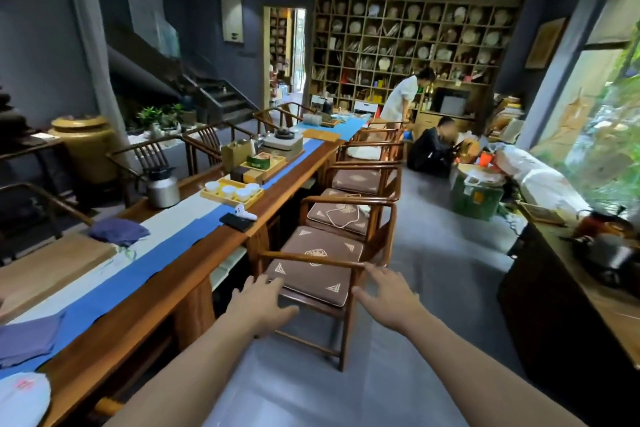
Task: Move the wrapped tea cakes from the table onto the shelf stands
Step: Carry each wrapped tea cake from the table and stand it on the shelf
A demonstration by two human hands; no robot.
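Wrapped tea cake [22,399] on table [145,308] (chairs [311,274] alongside), both hands empty.

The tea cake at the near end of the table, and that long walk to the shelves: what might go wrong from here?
Both the left hand and right hand are empty, while the wrapped tea cake sits by the table's near corner, where a bump might knock it off. The way to the shelf runs past the chairs, a crouching person and boxes on the floor, all possible trip or collision points.
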